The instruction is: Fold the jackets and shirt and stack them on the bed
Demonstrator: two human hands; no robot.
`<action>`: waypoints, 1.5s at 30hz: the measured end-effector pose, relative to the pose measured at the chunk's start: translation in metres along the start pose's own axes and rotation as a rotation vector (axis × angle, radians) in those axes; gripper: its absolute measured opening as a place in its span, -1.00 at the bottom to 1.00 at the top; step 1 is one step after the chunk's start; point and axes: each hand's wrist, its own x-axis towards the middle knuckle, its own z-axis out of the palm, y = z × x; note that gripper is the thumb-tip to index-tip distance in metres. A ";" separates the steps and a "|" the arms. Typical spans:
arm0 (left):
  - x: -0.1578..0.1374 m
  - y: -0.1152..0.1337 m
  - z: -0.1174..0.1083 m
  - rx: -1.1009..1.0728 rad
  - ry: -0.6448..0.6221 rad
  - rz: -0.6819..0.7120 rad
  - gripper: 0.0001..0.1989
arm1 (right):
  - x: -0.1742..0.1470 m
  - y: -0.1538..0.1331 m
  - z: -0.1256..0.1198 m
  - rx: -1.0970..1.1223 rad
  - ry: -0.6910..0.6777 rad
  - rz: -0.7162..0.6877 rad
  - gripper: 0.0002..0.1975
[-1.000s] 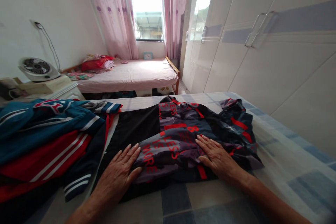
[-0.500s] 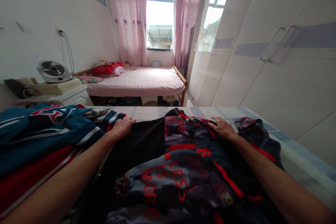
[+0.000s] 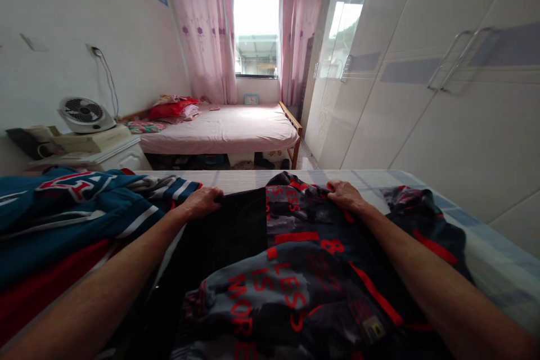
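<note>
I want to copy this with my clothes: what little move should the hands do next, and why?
Maybe lift the far edge of the printed garment a little: the left hand and right hand are both at that edge, spread apart.

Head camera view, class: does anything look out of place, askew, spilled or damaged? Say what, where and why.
Nothing looks spilled or damaged. The blue and red clothes at left look untidy: bunched in a heap, whereas the printed garment beside them lies flatter, with the left hand and right hand at its far edge.
</note>
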 end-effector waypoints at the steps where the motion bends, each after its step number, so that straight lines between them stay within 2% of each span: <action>1: -0.006 0.003 -0.004 0.014 0.030 0.003 -0.76 | -0.007 -0.002 -0.006 0.002 0.046 -0.005 -0.72; 5: -0.050 0.022 -0.021 0.076 0.196 0.006 -0.75 | -0.061 0.003 -0.025 0.036 0.310 -0.093 -0.68; 7: -0.082 0.030 -0.021 0.138 0.267 0.080 -0.77 | -0.097 0.010 -0.023 0.047 0.382 -0.139 -0.72; 9: -0.113 0.037 -0.013 0.214 0.278 0.208 -0.80 | -0.131 0.019 -0.012 0.060 0.358 -0.158 -0.75; 11: -0.136 0.042 -0.002 0.268 0.222 0.308 -0.78 | -0.156 0.025 0.004 0.081 0.279 -0.174 -0.78; 14: -0.153 0.049 0.012 0.306 0.144 0.325 -0.70 | -0.173 0.029 0.021 0.102 0.203 -0.173 -0.78; 16: -0.156 0.052 0.014 0.309 0.130 0.288 -0.67 | -0.176 0.028 0.021 0.096 0.190 -0.152 -0.74; 18: -0.156 0.053 0.011 0.267 0.100 0.256 -0.63 | -0.175 0.028 0.012 0.076 0.108 -0.150 -0.69; 20: -0.158 0.053 0.003 0.175 0.026 0.216 -0.58 | -0.172 0.025 -0.005 0.080 -0.003 -0.159 -0.65; 22: -0.158 0.054 -0.006 0.058 0.000 0.139 -0.55 | -0.162 0.015 -0.027 0.116 -0.012 -0.142 -0.63; 25: -0.154 0.065 -0.012 -0.084 0.158 0.052 -0.59 | -0.133 -0.021 -0.055 0.142 0.150 -0.080 -0.58; 27: -0.149 0.077 -0.006 -0.098 0.240 0.047 -0.59 | -0.109 -0.055 -0.064 0.121 0.181 -0.101 -0.54; 31: -0.144 0.095 0.026 -0.036 0.137 -0.075 -0.50 | -0.069 -0.114 -0.052 0.053 0.042 -0.048 -0.46; 33: -0.146 0.097 0.040 -0.036 0.082 -0.156 -0.46 | -0.058 -0.125 -0.041 0.054 -0.005 -0.013 -0.57; 35: -0.148 0.096 0.047 -0.039 0.063 -0.195 -0.44 | -0.054 -0.122 -0.034 0.065 0.004 0.036 -0.75; 36: -0.149 0.095 0.048 -0.040 0.064 -0.204 -0.43 | -0.054 -0.116 -0.034 0.072 0.031 0.063 -0.80; 38: -0.150 0.096 0.047 -0.043 0.071 -0.215 -0.43 | -0.056 -0.100 -0.043 0.079 0.122 0.113 -0.76; 40: -0.150 0.096 0.045 -0.047 0.074 -0.219 -0.42 | -0.063 -0.087 -0.059 0.127 0.271 0.124 -0.71; 42: -0.149 0.097 0.044 -0.049 0.073 -0.221 -0.42 | -0.078 -0.081 -0.075 0.272 0.464 0.043 -0.76; 44: -0.148 0.097 0.044 -0.049 0.070 -0.224 -0.41 | -0.103 -0.085 -0.083 0.450 0.623 -0.117 -0.85; 45: -0.147 0.098 0.045 -0.048 0.067 -0.226 -0.41 | -0.120 -0.089 -0.083 0.511 0.658 -0.208 -0.87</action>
